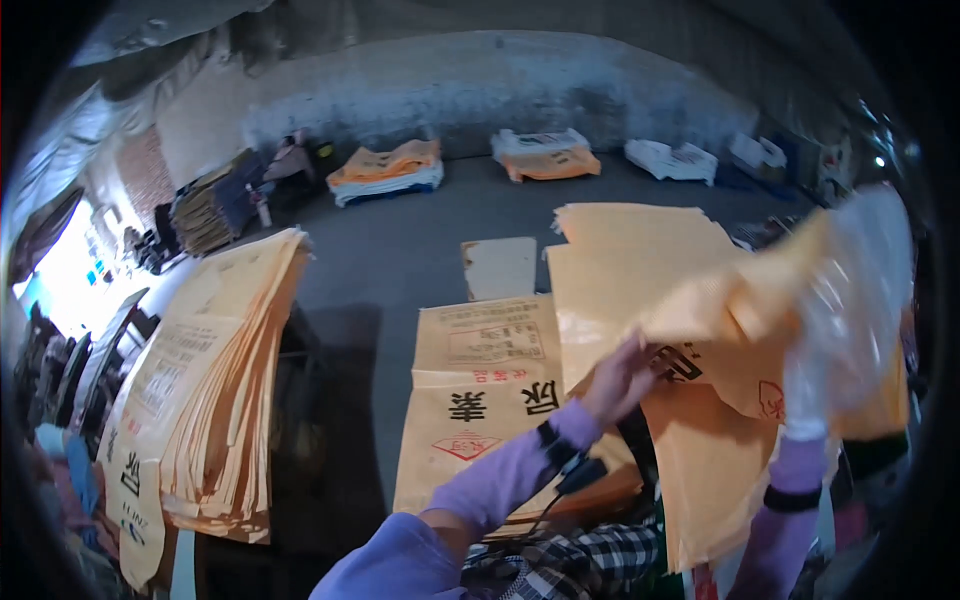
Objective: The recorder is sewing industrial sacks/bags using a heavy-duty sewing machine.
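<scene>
My left hand (621, 381) reaches across to the right, its fingers closed on the edge of an orange woven sack (728, 375) with dark and red printing. The sack is raised and its upper part is blurred by motion. Over the end of my right arm hangs a clear plastic liner (845, 320), so the right hand and its fingers are hidden. Beneath the raised sack lies a pile of orange sacks (640, 270). Another stack of printed orange sacks (475, 400) lies flat in front of me, left of that pile and partly under my left forearm.
At the left, a thick stack of orange sacks (200, 370) droops over its support. A pale board (499, 268) lies beyond the middle stack. Bundles of orange and white sacks (388, 168) sit on the floor along the far wall, near piled brown sheets (205, 212).
</scene>
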A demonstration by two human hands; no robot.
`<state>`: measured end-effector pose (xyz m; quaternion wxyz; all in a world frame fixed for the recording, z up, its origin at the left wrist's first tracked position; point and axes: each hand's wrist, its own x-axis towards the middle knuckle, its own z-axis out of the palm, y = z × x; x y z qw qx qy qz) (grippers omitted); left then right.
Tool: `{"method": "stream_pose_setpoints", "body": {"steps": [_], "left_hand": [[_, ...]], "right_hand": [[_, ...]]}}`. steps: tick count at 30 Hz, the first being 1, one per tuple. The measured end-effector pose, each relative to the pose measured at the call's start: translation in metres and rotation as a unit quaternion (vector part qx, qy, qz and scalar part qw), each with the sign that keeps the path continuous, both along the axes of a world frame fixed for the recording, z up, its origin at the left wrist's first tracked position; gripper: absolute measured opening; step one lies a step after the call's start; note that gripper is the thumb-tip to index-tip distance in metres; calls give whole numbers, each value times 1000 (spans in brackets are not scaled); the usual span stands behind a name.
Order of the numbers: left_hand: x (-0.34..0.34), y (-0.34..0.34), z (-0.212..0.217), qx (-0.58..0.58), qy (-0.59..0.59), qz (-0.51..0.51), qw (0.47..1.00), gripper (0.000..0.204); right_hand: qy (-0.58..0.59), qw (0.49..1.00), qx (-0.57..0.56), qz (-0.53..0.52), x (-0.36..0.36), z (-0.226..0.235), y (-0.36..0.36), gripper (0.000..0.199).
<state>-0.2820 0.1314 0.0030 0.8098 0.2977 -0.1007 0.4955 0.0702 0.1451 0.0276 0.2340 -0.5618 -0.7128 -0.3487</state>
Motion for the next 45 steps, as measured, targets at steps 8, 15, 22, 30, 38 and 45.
{"method": "stream_pose_setpoints", "body": {"steps": [8,15,22,30,38,45], "left_hand": [[-52,127,-45,215,396,278,848,76],[41,105,-84,440,773,316,331,101],[30,112,-53,516,692,327,384,45],[30,-55,-63,577,584,314,477,72],[-98,-62,-179,521,690,198,461,69],[-33,-13,-205,110,602,404,680,79]], "right_hand": [[197,955,-118,185,-224,-1,-72,43],[544,798,-239,100,-141,-86,-147,40],[712,657,-234,80,-140,-58,-114,42],[811,553,-181,52,-123,-114,-77,25],[859,498,110,37,-75,-149,-202,31],[908,264,320,57,-104,-195,-334,51]]}}
